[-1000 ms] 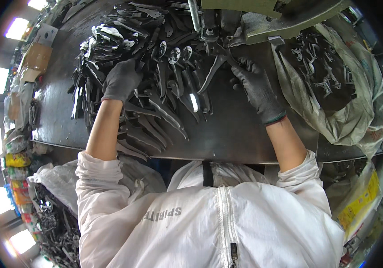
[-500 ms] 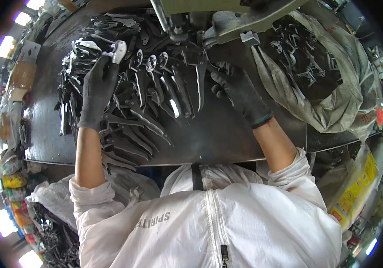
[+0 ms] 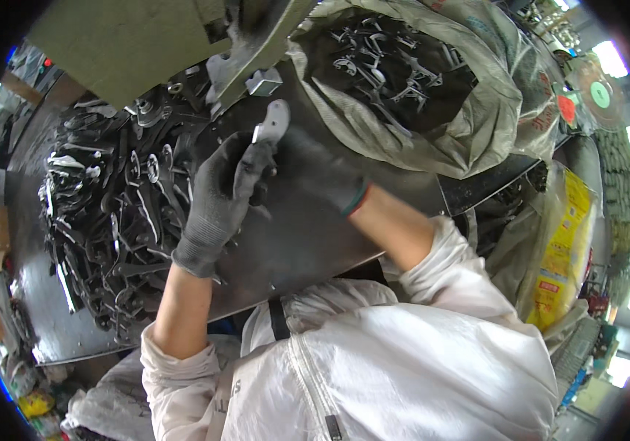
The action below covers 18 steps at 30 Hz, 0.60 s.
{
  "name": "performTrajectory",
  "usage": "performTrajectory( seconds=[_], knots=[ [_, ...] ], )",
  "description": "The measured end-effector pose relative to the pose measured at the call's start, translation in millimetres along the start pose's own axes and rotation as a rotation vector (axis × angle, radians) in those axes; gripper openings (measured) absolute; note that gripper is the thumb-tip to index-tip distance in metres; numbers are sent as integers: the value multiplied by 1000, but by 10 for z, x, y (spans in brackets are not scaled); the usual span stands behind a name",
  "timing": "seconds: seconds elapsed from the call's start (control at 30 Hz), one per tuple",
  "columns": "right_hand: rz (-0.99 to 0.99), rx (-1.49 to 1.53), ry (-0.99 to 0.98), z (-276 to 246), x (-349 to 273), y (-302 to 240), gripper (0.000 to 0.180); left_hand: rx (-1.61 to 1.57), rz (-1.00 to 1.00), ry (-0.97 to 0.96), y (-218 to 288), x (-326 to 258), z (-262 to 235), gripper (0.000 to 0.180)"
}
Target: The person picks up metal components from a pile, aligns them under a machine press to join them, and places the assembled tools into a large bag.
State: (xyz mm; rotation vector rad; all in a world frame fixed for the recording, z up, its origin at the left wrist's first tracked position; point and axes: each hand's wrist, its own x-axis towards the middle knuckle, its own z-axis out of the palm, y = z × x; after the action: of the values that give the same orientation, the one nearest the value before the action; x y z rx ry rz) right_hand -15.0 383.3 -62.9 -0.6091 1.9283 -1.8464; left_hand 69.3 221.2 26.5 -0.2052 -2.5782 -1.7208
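My left hand [image 3: 219, 195], in a dark grey glove, is closed around a flat grey metal piece [image 3: 274, 121] whose rounded end sticks up above the fingers. My right hand [image 3: 322, 176], also in a dark glove, is motion-blurred and presses against the left hand's fingers just below that piece. Whether it grips the piece is unclear. Both hands hover over the dark metal table [image 3: 300, 242], to the right of a big pile of similar forged metal pieces [image 3: 109, 220].
A grey woven sack [image 3: 469, 140] full of more metal pieces gapes at the upper right. A green-grey machine body [image 3: 131, 44] with a small metal block overhangs the table's far side. A yellow bag [image 3: 561, 242] stands at right.
My left hand has left the pile and moved right, carrying a metal piece. My right hand has come in to meet it. The view has swung toward the sack.
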Motion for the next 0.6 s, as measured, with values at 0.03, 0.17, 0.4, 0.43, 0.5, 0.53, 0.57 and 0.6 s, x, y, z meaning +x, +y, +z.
performTrajectory(
  seconds=[0.03, 0.17, 0.4, 0.43, 0.5, 0.53, 0.57, 0.6],
  knots=[
    [-140, -385, 142, -272, -81, -332, 26, 244, 181, 124, -172, -38, -9, 39],
    [-43, -1214, 426, -1561, -432, -966, 46, 772, 1, -77, -697, -41, -354, 32],
    [-156, -1238, 501, -1577, -535, -713, 43, 450, -35, 61, -394, -220, -287, 29],
    [-308, -1348, 617, -1578, -485, -741, 45, 353, -70, 94, -432, -198, -344, 32],
    [-253, -1096, 451, -1243, -329, -844, 40, -293, -341, 129, -342, -184, -346, 42],
    [-182, -876, 304, -1035, -291, -918, 35, -286, -349, 140, -348, -174, -370, 42],
    [29, -425, 259, -648, -298, -1015, 25, -310, -361, 102, -357, -155, -412, 44],
    [22, -423, 250, -515, -220, -977, 25, -338, -368, 56, -346, -115, -441, 47]
  ],
)
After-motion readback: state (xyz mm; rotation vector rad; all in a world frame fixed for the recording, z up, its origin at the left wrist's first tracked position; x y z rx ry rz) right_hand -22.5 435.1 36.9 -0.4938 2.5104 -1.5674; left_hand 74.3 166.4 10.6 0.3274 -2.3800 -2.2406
